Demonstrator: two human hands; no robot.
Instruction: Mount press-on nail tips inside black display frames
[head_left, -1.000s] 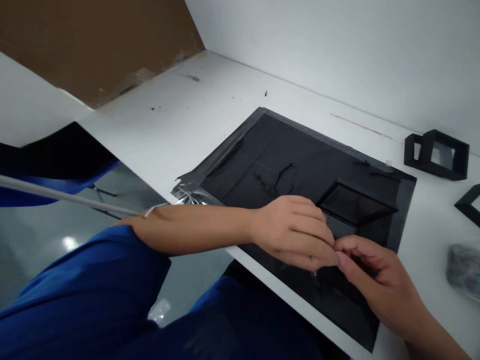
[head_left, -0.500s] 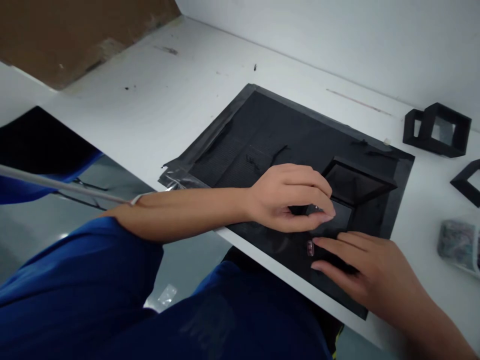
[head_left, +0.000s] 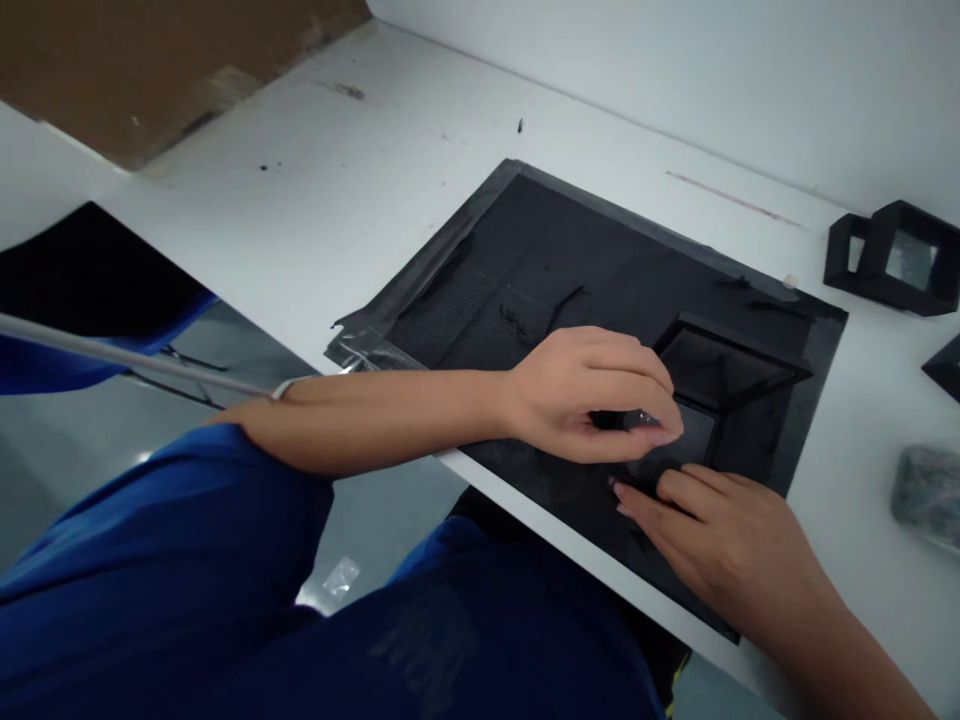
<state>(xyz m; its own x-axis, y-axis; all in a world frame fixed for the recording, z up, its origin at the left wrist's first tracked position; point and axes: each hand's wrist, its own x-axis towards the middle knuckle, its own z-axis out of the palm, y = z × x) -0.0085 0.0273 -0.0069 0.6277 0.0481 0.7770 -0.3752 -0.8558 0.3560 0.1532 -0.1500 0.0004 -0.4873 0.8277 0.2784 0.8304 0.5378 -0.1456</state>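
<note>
A small black flat piece [head_left: 679, 445] lies on the black mat [head_left: 525, 260] near the desk's [head_left: 360, 200] front edge, just in front of a black open frame [head_left: 724, 370] that stands on the same mat. Your left hand [head_left: 592, 395] reaches in from the left, its fingers [head_left: 660, 425] curled and pinched together at the piece's near-left corner; what exactly they grip there is too small and dark to tell. Your right hand [head_left: 720, 540] comes in from the lower right, its fingers [head_left: 637, 495] stretched out flat and pressing on the mat just beside the piece's near edge, holding nothing. The two hands sit close together, fingertips almost meeting. The mat's edges are bound with dark tape, crumpled at the left corner [head_left: 367, 350]. Further right on the desk, well apart from the hands, stand more black frames [head_left: 892, 260], and a blurred greyish bundle [head_left: 926, 495] lies near the right border. Your blue sleeves [head_left: 187, 560] fill the lower left.
</note>
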